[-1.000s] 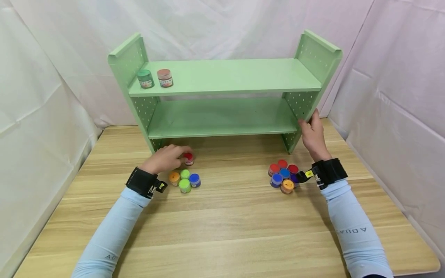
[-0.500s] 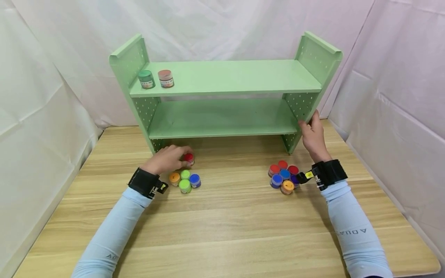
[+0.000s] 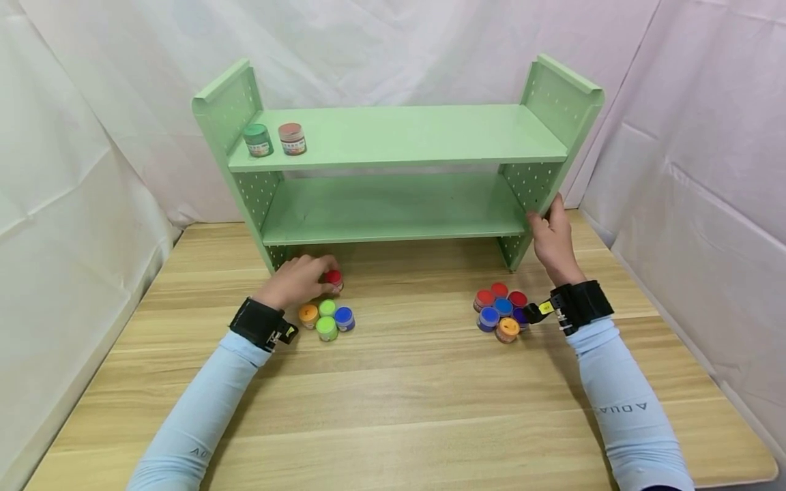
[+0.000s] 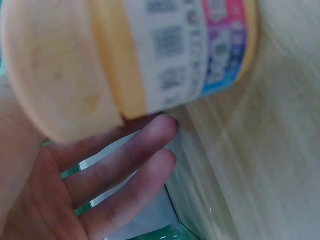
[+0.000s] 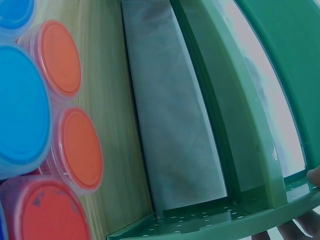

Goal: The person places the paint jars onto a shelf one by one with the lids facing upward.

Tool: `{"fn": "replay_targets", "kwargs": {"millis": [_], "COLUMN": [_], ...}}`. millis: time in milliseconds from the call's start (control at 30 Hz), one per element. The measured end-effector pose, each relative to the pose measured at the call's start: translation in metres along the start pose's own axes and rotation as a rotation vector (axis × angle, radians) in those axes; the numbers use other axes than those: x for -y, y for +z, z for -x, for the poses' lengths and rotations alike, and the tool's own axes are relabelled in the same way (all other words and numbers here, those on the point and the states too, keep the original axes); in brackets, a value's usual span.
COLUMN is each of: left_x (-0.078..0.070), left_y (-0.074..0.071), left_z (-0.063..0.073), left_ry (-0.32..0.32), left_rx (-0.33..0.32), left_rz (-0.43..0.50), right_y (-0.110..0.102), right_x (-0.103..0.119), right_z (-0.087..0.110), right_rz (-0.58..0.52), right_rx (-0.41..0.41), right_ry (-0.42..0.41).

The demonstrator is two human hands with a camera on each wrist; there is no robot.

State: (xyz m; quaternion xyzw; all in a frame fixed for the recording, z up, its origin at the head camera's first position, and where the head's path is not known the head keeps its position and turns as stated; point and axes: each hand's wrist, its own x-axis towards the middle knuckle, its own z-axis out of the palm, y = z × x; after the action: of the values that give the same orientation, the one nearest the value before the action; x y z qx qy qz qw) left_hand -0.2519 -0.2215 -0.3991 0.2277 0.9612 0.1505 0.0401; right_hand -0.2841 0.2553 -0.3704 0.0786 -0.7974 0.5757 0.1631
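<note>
In the head view my left hand [image 3: 299, 281] pinches a small red-lidded paint jar [image 3: 334, 278] standing on the table, between thumb and fingers. Just in front of it are an orange jar [image 3: 308, 315], two lime-green jars [image 3: 327, 329] and a blue jar [image 3: 344, 318]. The orange jar [image 4: 115, 55] fills much of the left wrist view and hides part of that hand. My right hand [image 3: 555, 244] grips the right side panel of a green two-tier shelf [image 3: 393, 208], thumb in front and fingers behind. In the right wrist view only its fingers [image 5: 305, 222] show at the lower corner.
On the upper board, at the left, stand a green jar [image 3: 258, 140] and a brown jar [image 3: 292, 138]. Red, blue and orange jars [image 3: 507, 330] cluster on the wooden table [image 3: 393, 409] near my right wrist. White cloth [image 3: 393, 51] hangs behind and along both sides.
Almost nothing differs. My left hand stays at the red-lidded jar with only a slight shift of the wrist to the right, and my right hand keeps its grip on the shelf.
</note>
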Motion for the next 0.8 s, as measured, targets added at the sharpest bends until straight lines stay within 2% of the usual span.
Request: {"fn": "replay_targets", "kwargs": {"millis": [267,800], "left_x": [-0.002,-0.018], "left_y": [-0.001,-0.016], "left_z": [0.001,0.002], "left_ry": [0.009,0.133], "left_rx": [-0.015,-0.207], "left_rz": [-0.014,-0.007], "right_y": [0.002,0.001], "right_x": [-0.001,0.001], "right_z": [0.000,0.000], "right_rz": [0.006,0.013], "right_rx": [0.002,0.000], "right_ry": [-0.001,-0.004]}}
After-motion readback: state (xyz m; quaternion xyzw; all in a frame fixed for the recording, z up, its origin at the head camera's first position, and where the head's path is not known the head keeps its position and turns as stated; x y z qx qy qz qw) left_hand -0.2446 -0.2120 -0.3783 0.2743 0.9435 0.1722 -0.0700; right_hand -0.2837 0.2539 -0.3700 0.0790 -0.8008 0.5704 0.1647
